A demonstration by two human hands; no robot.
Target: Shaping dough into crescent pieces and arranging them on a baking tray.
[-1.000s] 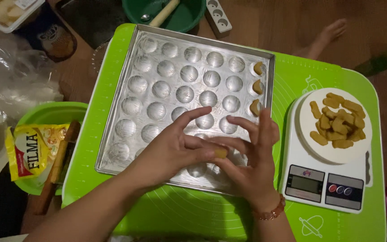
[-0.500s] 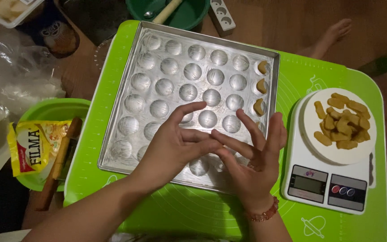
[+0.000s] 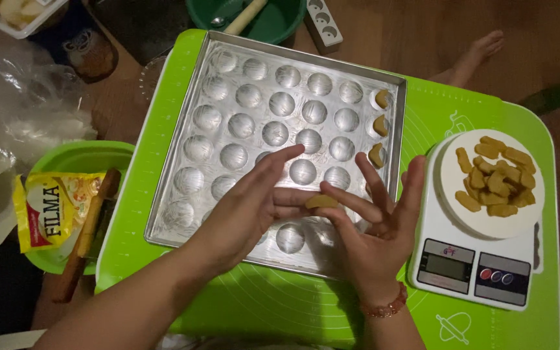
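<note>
My left hand (image 3: pixel 251 204) and my right hand (image 3: pixel 374 223) meet palm to palm over the near part of a metal baking tray (image 3: pixel 228 84) with round hollows. A small yellow dough piece (image 3: pixel 321 201) lies between the fingers of both hands. Three shaped dough pieces (image 3: pixel 379 123) sit in hollows along the tray's right edge. To the right of my right hand, a white kitchen scale (image 3: pixel 468 259) carries several dough sticks (image 3: pixel 495 176) on its round plate.
A green mat (image 3: pixel 448 110) lies under the tray and scale. At left, a green plate (image 3: pixel 76 159) holds a yellow margarine packet (image 3: pixel 50 210) and a wooden-handled tool (image 3: pixel 85 233). A green bowl (image 3: pixel 280 19), a power strip (image 3: pixel 324 24) and a person's bare foot (image 3: pixel 481 52) are at the back.
My hands have rubbed against each other with the dough between them; the fingers of the right hand now spread further toward the scale. The view has shifted slightly.
</note>
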